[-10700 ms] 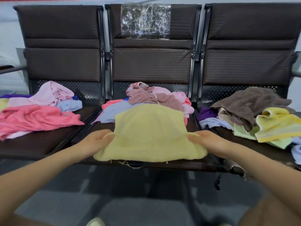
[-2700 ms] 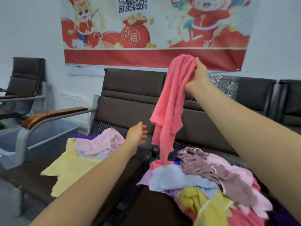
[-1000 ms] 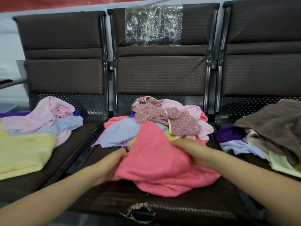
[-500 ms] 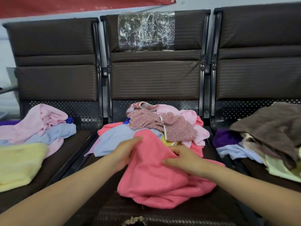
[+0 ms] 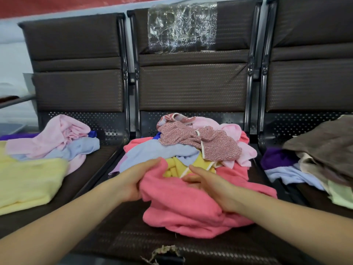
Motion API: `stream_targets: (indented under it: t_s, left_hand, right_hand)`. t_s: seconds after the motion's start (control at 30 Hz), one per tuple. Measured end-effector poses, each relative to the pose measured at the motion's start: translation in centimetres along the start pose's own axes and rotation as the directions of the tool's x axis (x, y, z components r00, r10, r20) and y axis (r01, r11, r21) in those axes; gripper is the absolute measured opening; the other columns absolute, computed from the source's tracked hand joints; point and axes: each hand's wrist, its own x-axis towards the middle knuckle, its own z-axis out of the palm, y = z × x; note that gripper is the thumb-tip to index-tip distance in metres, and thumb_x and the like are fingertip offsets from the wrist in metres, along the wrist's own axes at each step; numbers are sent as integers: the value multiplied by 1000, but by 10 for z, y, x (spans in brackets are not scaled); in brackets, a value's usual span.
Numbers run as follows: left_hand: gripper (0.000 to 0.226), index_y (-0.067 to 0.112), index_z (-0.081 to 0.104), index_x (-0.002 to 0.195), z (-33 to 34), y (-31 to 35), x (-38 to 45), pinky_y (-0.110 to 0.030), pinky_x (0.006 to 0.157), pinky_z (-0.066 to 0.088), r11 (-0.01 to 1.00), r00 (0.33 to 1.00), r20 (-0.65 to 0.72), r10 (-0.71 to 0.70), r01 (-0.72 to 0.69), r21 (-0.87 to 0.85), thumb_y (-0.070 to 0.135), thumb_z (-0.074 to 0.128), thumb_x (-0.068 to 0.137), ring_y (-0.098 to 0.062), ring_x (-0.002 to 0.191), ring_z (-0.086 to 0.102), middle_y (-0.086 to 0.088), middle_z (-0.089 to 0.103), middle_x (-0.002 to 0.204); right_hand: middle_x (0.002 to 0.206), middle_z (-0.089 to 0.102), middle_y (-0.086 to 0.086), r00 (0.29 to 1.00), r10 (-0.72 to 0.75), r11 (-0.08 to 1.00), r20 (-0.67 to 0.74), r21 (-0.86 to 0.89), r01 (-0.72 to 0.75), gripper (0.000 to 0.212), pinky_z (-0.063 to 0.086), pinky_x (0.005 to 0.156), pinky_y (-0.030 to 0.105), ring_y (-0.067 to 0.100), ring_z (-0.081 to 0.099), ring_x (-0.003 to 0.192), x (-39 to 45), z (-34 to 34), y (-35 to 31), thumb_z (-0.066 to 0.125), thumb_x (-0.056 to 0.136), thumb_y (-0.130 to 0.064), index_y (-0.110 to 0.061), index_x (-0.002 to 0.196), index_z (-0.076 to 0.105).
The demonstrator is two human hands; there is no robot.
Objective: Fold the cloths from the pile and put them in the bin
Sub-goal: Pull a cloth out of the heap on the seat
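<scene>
step: folding pink cloth (image 5: 191,205), bunched near on middle seat (image 5: 122,240) before pile (image 5: 198,142) | left hand (image 5: 133,180) grips its left edge; right hand (image 5: 208,186) flat on top, fingers straight | next: spread it, square the corners; bin unseen

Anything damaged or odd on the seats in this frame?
Yes. The middle dark brown seat's front edge is torn, frayed stuffing showing. Crinkled clear plastic film is stuck over its backrest; the neighbouring backrests have none.
</scene>
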Motion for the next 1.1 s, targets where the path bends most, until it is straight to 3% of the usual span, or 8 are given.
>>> stream_targets:
  t_s: [0.07, 0.23, 0.33, 0.5, 0.63, 0.77, 0.97, 1.1]
  left_hand:
    - [25, 8, 67, 100, -6, -6, -3, -25, 54, 55, 994, 998, -37, 48, -44, 99, 30, 63, 89, -16, 67, 69, -11, 73, 83]
    - [30, 14, 60, 121, -10, 3, -14, -38, 94, 49, 924, 922, -95, 376, -365, 115, 22, 45, 96, -19, 111, 61, -9, 67, 117]
    - [55, 19, 59, 123, -4, 15, -25, -25, 97, 46, 868, 865, -72, 496, -495, 33, 54, 55, 81, -16, 119, 55, 7, 73, 104]
    - [32, 12, 62, 113, 6, 29, -40, -13, 86, 44, 799, 807, -82, 585, -556, 230, 27, 37, 101, 13, 85, 63, 9, 68, 109]
    - [24, 14, 66, 96, 7, 35, -53, -37, 100, 45, 740, 763, 0, 646, -627, 243, 19, 43, 96, -11, 104, 62, -3, 68, 109]
    - [23, 4, 57, 84, 13, 38, -64, -36, 79, 41, 601, 668, 89, 739, -713, 361, 25, 50, 93, -14, 81, 49, -4, 53, 81]
    - [22, 13, 58, 80, 18, 47, -64, -31, 75, 39, 473, 534, 31, 845, -773, 422, 18, 47, 98, -8, 75, 48, 0, 53, 77]
    - [21, 24, 63, 82, 1, 51, -53, -35, 78, 40, 489, 528, -58, 847, -733, 473, 38, 48, 88, -10, 80, 52, 6, 61, 80]
  right_hand:
    - [113, 61, 17, 1000, -8, 999, 12, -53, 9, 52, 46, 89, 31, 26, 60, 98, 3, 3, 5, 60, 82, -45, -6, 116, 59]
    - [124, 65, 10, 984, -159, 978, 84, -124, 169, 45, 38, 110, 35, 24, 59, 119, 0, 16, -5, 66, 83, -26, -4, 123, 64]
    - [122, 66, 8, 953, -256, 939, 164, -192, 286, 48, 37, 111, 40, 26, 59, 119, -2, 22, -16, 72, 80, -27, -16, 126, 62]
    - [61, 56, -7, 902, -358, 803, 242, -412, 429, 9, 34, 51, 19, 5, 44, 52, -9, 35, -36, 66, 87, -14, -22, 91, 67]
    - [75, 61, -4, 811, -512, 701, 283, -408, 585, 15, 44, 67, 16, 7, 56, 69, -16, 39, -42, 74, 76, -11, -16, 76, 60]
    - [94, 69, 1, 805, -486, 755, 340, -301, 583, 34, 48, 84, 24, 13, 62, 90, -17, 44, -43, 70, 73, -9, -5, 106, 61]
    - [80, 67, 0, 808, -515, 717, 288, -371, 589, 15, 46, 77, 23, 11, 60, 78, -28, 42, -42, 71, 72, -25, -12, 79, 72]
    - [79, 67, -1, 766, -581, 694, 274, -326, 643, 34, 48, 65, 17, 7, 60, 71, -39, 26, -57, 77, 67, -30, -6, 90, 67]
